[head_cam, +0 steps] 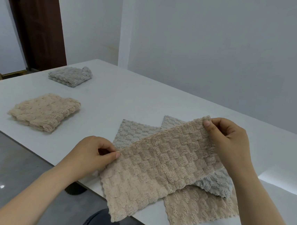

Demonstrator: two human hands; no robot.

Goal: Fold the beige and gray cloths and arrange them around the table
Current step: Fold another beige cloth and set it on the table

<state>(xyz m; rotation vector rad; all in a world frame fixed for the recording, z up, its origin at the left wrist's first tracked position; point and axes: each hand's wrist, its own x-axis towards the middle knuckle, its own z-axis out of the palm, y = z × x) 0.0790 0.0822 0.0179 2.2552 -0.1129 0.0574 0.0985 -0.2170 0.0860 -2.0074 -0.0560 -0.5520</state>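
I hold a beige cloth up over the near edge of the white table. My left hand pinches its upper left corner and my right hand pinches its upper right corner. The cloth's lower edge hangs past the table edge. Under it lie unfolded gray cloths and another beige cloth, partly hidden. A folded beige cloth sits at the left of the table. A folded gray cloth lies farther back on the left.
The table's left edge runs diagonally from the far corner toward me, with gray floor beyond it. A white wall stands close behind the table. A dark brown door frame is at the back left. My dark trouser leg shows below the table edge.
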